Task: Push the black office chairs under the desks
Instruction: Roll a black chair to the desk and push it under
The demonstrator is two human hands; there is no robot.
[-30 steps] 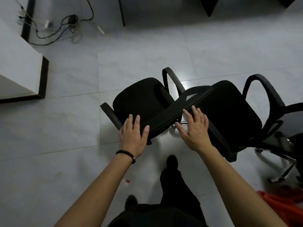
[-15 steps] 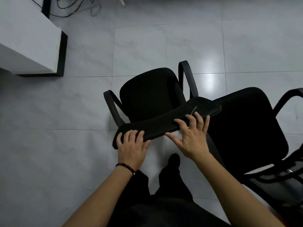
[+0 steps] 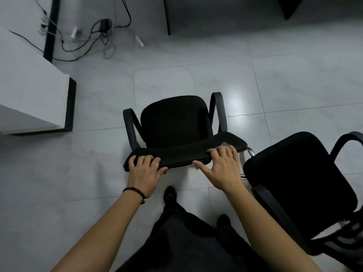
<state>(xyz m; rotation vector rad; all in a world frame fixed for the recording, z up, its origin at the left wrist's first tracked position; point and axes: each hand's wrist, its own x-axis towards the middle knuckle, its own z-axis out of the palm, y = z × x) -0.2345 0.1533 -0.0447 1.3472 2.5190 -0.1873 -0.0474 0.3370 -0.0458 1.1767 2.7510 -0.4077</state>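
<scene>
A black office chair with two curved armrests stands on the tiled floor directly in front of me, its seat facing away. My left hand grips the left end of its backrest top, fingers curled over the edge. My right hand holds the right end, fingers over the top and thumb spread below. A second black office chair stands close at the right, apart from my hands. A white desk with a black edge fills the left side.
A tangle of cables and a power adapter lies on the floor at the back left. A black desk leg stands at the top centre. My feet are just behind the chair. Open tiled floor lies ahead.
The chair I hold has turned to face straight away from me and separated from the second chair. Both hands have curled more firmly over the backrest. My view has lifted, showing the cables again.
</scene>
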